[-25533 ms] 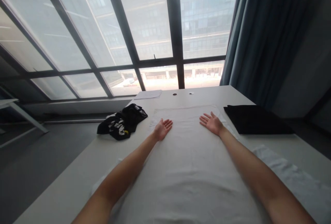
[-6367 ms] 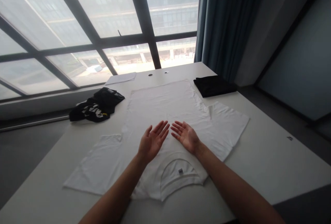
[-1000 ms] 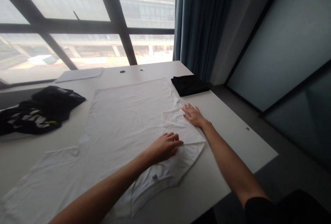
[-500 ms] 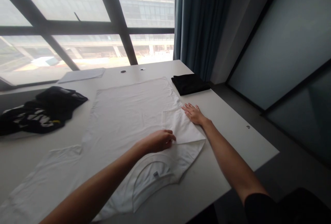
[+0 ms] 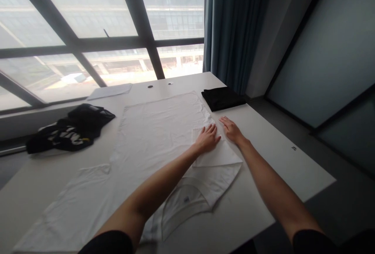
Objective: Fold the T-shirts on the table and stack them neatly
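A white T-shirt [image 5: 152, 136] lies flat on the white table [image 5: 263, 160], collar toward me. Its right sleeve [image 5: 215, 154] is folded inward over the body. My left hand [image 5: 207, 138] rests flat and open on the far end of that folded sleeve. My right hand [image 5: 231, 129] lies open beside it, fingers stretched out at the shirt's right edge. The left sleeve [image 5: 84, 183] still lies spread out on the table.
A folded black garment [image 5: 223, 97] sits at the table's far right. A crumpled black garment with white lettering [image 5: 70, 133] lies at the far left. A sheet of paper [image 5: 109, 90] rests near the window. The table's right edge [image 5: 307, 156] drops to the floor.
My left hand has slid forward along the folded sleeve, from the shoulder to its far end, and opened flat beside my right hand. The view has shifted a little.
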A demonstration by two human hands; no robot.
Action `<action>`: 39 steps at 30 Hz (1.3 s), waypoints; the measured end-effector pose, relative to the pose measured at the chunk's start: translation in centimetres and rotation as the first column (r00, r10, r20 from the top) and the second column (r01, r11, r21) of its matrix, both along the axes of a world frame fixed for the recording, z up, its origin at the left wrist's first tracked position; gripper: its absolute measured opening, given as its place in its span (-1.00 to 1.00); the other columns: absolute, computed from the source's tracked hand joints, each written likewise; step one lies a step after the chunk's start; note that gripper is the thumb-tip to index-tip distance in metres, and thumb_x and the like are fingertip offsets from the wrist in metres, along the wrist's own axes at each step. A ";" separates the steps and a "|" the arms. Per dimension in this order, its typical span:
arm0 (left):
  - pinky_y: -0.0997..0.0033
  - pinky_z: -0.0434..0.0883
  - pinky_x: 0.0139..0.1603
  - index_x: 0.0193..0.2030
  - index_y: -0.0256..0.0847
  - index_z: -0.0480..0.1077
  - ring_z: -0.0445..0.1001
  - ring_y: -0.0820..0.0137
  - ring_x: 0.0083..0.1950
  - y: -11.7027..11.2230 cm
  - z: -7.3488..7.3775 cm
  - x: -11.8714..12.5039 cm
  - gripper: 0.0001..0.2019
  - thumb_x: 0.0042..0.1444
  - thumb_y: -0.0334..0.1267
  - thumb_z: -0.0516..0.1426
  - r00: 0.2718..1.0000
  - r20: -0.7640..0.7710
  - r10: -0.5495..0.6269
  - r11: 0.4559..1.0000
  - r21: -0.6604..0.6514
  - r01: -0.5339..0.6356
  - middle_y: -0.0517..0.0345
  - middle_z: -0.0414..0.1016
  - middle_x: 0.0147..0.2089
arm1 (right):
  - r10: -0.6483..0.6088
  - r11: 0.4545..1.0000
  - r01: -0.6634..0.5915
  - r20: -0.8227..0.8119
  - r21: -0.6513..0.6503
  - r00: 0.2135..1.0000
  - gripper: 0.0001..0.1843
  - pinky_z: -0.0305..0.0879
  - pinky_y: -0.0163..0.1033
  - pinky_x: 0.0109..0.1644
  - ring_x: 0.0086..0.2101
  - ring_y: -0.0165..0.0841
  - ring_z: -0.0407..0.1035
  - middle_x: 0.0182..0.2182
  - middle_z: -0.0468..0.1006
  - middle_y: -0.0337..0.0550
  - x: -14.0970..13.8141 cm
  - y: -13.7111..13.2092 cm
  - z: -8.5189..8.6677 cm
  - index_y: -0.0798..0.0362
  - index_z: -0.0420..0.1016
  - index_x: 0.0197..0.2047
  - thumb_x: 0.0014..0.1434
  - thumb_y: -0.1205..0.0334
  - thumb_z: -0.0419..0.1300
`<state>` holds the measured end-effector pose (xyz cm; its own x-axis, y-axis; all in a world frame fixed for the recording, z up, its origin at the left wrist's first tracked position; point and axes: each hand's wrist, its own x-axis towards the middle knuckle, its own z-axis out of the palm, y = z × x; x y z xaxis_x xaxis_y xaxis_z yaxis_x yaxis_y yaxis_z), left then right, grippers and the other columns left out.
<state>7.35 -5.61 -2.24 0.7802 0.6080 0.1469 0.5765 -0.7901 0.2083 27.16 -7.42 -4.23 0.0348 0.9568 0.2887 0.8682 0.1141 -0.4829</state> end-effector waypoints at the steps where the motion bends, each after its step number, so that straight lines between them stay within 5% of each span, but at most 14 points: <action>1: -0.08 -0.04 0.48 0.46 -0.36 0.06 -0.10 0.08 0.54 0.0 -0.4 -0.1 -0.35 0.40 0.05 -0.12 1.000 -0.022 -0.007 1.000 0.003 0.007 -0.20 -0.04 0.53 | 0.011 1.000 -0.011 -0.002 -0.010 1.000 -0.40 -0.05 0.06 0.44 0.39 -0.24 0.02 0.37 0.25 -0.09 -0.2 0.0 0.0 0.03 0.34 0.34 0.27 0.37 -0.09; 9: -0.06 -0.17 0.50 0.51 -0.31 -0.06 -0.19 0.12 0.56 0.2 -1.3 -0.1 -0.26 0.37 0.17 -0.19 0.998 -0.061 -0.027 1.000 0.011 0.028 -0.14 -0.12 0.55 | 0.029 0.996 -0.025 0.049 -0.081 0.998 -0.42 -0.20 0.28 0.43 0.41 -0.18 -0.05 0.41 0.16 -0.03 -1.5 -0.4 0.2 0.01 0.15 0.43 0.38 0.22 -0.11; 32: -0.15 -0.19 0.49 0.52 -0.27 -0.08 -0.19 0.10 0.56 0.3 -1.1 -0.1 -0.25 0.35 0.17 -0.14 0.997 -0.049 -0.068 0.998 0.001 0.068 -0.08 -0.14 0.56 | 0.016 0.993 0.002 0.148 -0.121 0.989 -0.45 -0.17 0.21 0.43 0.41 -0.20 -0.04 0.42 0.14 -0.05 -1.4 -0.3 0.1 0.00 0.23 0.40 0.40 0.24 -0.15; 39: 0.08 -0.06 0.50 0.49 -0.30 -0.01 -0.08 0.24 0.54 1.1 -0.1 -0.2 -0.43 0.40 -0.17 -0.20 0.993 0.059 0.102 0.995 -0.004 -0.102 -0.04 0.02 0.53 | -0.008 0.993 0.019 0.097 -0.113 0.995 -0.43 -0.16 0.15 0.44 0.40 -0.24 -0.02 0.41 0.17 -0.03 -1.5 -0.4 0.5 0.01 0.22 0.40 0.37 0.29 -0.14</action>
